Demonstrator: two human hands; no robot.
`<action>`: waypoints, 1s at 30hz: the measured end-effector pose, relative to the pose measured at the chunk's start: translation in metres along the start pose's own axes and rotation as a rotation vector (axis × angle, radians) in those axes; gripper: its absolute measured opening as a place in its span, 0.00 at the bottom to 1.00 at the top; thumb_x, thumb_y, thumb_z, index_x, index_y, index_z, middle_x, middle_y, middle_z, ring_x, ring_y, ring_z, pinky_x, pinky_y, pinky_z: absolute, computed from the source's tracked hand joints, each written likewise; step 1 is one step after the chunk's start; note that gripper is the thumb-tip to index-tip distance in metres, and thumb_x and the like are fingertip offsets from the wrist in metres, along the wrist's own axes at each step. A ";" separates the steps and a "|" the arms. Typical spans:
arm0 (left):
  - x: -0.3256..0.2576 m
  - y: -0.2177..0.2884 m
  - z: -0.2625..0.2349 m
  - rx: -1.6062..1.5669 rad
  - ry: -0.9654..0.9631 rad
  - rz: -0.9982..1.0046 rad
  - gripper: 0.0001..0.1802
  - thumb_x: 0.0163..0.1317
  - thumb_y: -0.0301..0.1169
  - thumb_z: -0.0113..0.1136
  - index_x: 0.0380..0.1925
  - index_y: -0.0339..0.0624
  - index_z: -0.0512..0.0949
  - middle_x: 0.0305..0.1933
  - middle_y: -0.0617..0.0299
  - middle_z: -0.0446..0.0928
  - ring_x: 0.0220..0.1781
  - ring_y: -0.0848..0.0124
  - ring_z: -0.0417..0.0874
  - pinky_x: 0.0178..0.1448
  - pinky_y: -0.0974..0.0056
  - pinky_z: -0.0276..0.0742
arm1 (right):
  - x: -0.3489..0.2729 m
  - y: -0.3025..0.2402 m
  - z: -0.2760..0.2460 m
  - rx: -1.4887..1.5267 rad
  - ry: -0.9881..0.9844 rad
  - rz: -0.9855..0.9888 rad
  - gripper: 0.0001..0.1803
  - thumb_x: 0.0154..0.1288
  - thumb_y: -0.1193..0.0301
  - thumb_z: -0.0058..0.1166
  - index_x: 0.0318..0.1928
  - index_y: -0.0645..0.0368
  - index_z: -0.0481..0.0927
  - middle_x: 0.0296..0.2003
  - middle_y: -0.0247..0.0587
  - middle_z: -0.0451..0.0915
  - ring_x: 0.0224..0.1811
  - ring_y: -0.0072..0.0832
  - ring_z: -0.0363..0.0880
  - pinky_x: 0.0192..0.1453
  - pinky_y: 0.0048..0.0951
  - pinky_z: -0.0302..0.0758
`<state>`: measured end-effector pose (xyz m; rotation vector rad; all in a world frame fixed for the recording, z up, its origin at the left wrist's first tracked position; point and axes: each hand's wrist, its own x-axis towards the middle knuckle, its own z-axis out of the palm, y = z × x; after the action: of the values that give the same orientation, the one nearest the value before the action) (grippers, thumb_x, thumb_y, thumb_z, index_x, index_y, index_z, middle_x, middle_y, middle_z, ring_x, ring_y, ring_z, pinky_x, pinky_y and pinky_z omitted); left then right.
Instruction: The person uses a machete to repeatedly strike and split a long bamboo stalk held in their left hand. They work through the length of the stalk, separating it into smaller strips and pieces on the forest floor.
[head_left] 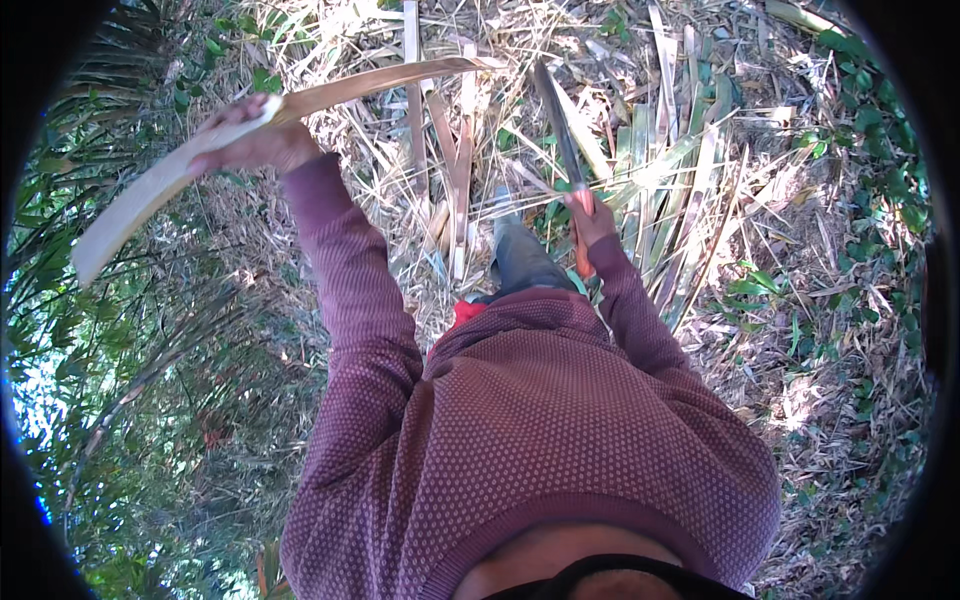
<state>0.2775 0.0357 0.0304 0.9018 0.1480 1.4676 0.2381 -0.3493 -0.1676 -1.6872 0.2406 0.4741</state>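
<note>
My left hand (255,145), raised out to the left, is closed around the middle of a long, curved strip of split stalk (140,205). Its near part shows a pale, smooth face; the far part looks brown and tapers toward the middle of the view. In my right hand (598,222) is a machete (562,130), gripped by its reddish-brown handle. The dark blade points away from me, its tip close to the strip's far end but seemingly apart from it. Whether the two are at the same height I cannot tell.
Several flat cut strips (462,185) lie on the litter-covered ground ahead. More greenish strips (645,160) lie beyond my right hand. Leafy plants and fronds (90,150) crowd the left side; green vines (875,120) grow at the far right. My trouser leg (525,255) shows below.
</note>
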 end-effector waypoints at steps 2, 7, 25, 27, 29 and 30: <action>-0.017 -0.044 -0.003 0.138 0.051 0.013 0.36 0.47 0.72 0.32 0.23 0.47 0.59 0.13 0.67 0.59 0.14 0.77 0.66 0.19 0.70 0.73 | 0.019 -0.032 0.007 0.072 -0.013 0.026 0.13 0.57 0.62 0.56 0.31 0.59 0.73 0.13 0.30 0.67 0.11 0.18 0.64 0.13 0.21 0.61; -0.008 -0.076 -0.015 0.167 -0.085 -0.023 0.38 0.46 0.73 0.32 0.29 0.45 0.59 0.17 0.65 0.61 0.19 0.74 0.68 0.25 0.67 0.77 | 0.078 -0.127 -0.005 -0.031 0.086 -0.473 0.07 0.55 0.72 0.52 0.32 0.63 0.72 0.16 0.33 0.72 0.16 0.19 0.71 0.20 0.20 0.69; 0.000 -0.080 0.021 0.142 -0.036 -0.050 0.42 0.47 0.74 0.31 0.38 0.44 0.61 0.16 0.70 0.59 0.15 0.79 0.63 0.18 0.74 0.69 | 0.157 -0.028 -0.002 -0.254 -0.002 -0.156 0.14 0.48 0.68 0.56 0.37 0.58 0.74 0.25 0.40 0.77 0.25 0.26 0.74 0.32 0.28 0.72; -0.006 -0.077 0.025 0.113 -0.172 -0.053 0.44 0.46 0.74 0.33 0.38 0.41 0.64 0.15 0.67 0.63 0.14 0.78 0.66 0.16 0.74 0.71 | 0.125 -0.052 0.030 -0.439 -0.038 -0.128 0.18 0.49 0.65 0.55 0.42 0.56 0.72 0.28 0.44 0.78 0.27 0.34 0.77 0.34 0.33 0.74; -0.006 -0.074 0.023 0.066 -0.274 0.005 0.45 0.46 0.74 0.34 0.38 0.39 0.65 0.15 0.65 0.65 0.14 0.76 0.69 0.16 0.73 0.74 | 0.119 -0.068 0.058 -0.670 -0.151 -0.162 0.19 0.50 0.63 0.54 0.42 0.57 0.70 0.28 0.49 0.77 0.29 0.41 0.77 0.35 0.38 0.73; -0.011 -0.074 0.024 0.026 -0.290 0.036 0.46 0.46 0.74 0.34 0.37 0.37 0.66 0.16 0.61 0.68 0.15 0.73 0.72 0.17 0.70 0.77 | 0.116 -0.074 0.070 -0.649 -0.181 -0.216 0.20 0.48 0.63 0.54 0.43 0.55 0.69 0.29 0.52 0.77 0.29 0.45 0.77 0.34 0.42 0.73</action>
<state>0.3478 0.0263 -0.0024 1.1323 -0.0650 1.3538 0.3601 -0.2557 -0.1600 -2.2508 -0.2572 0.5750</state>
